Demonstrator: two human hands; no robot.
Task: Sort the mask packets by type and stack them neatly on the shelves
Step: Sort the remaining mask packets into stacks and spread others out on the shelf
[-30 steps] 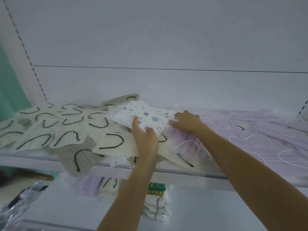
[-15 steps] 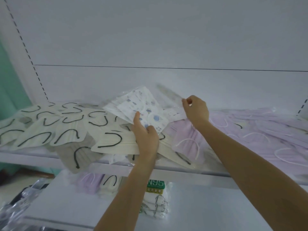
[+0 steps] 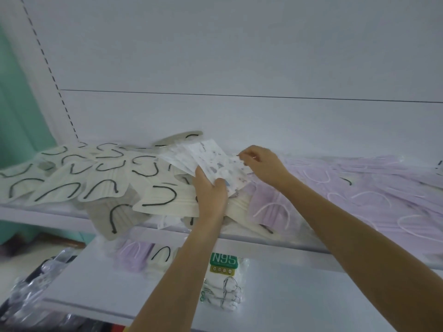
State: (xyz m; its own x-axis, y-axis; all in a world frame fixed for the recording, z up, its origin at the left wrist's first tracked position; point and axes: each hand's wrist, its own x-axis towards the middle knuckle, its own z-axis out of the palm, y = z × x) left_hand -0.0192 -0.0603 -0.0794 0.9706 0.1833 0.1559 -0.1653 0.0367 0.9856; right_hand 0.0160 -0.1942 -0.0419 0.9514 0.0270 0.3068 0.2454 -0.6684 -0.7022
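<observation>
The left hand (image 3: pixel 211 195) is gripping a fanned bunch of white printed mask packets (image 3: pixel 208 156) by its near edge, thumb lying on top, and is holding it just above the upper shelf (image 3: pixel 48 212). The right hand (image 3: pixel 261 164) is pinching the bunch's right corner with curled fingertips. Cream packets (image 3: pixel 100 173) with black loops are sprawling across the shelf's left side, lilac packets (image 3: pixel 359 188) across its right. N95 packets (image 3: pixel 224 262) are sitting stacked on the lower shelf (image 3: pixel 96 283).
</observation>
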